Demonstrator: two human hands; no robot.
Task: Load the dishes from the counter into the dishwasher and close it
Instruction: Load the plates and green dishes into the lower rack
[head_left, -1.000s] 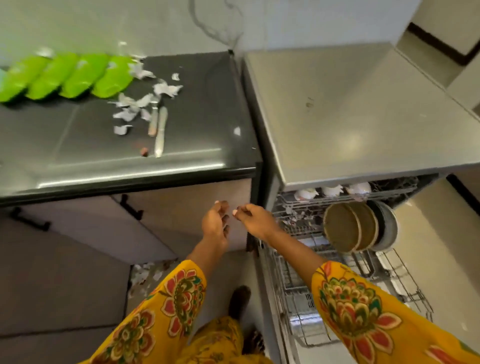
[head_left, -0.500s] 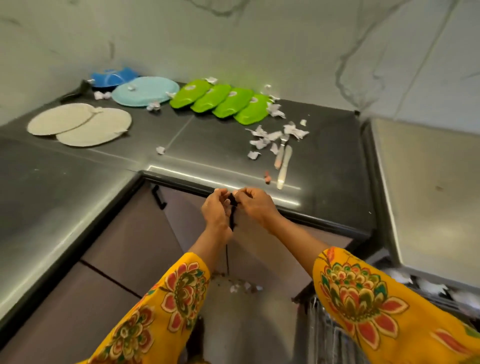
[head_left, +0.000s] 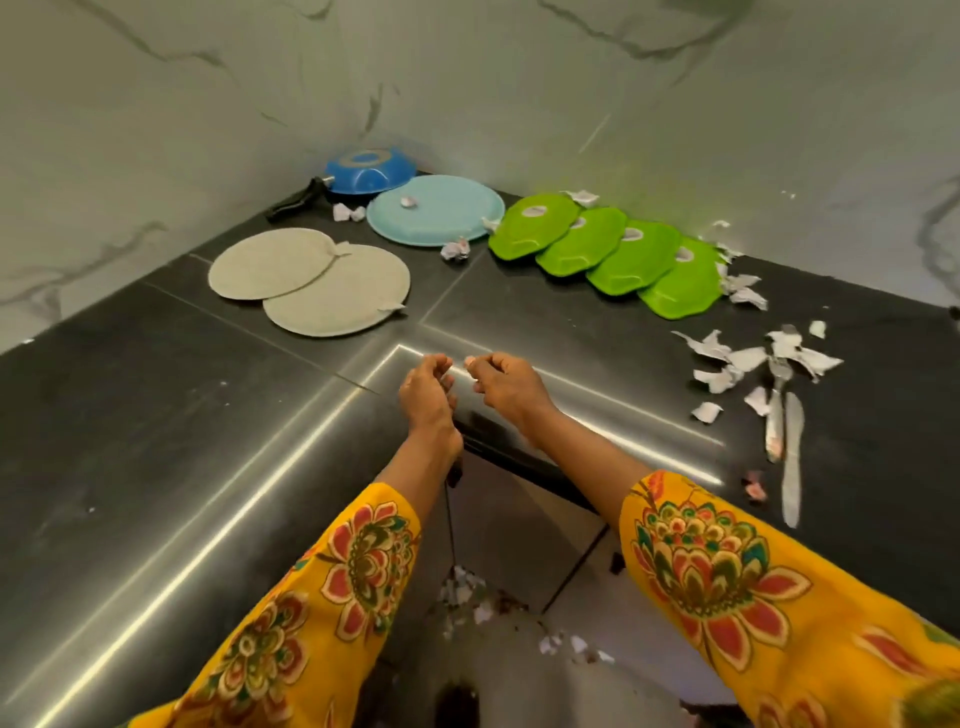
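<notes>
Having turned from the dishwasher, now out of view, both the left hand (head_left: 428, 387) and right hand (head_left: 506, 384) hover loosely curled, grasping nothing, over the worktop (head_left: 156, 415), where the green plates (head_left: 605, 260) wait far right.

Blue pan (head_left: 370, 170) partly behind light-blue plate (head_left: 435, 209).

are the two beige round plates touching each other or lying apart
Touching. The head view shows the nearer beige plate overlapping the edge of the farther beige plate, with no dark counter between them where they meet.
</notes>
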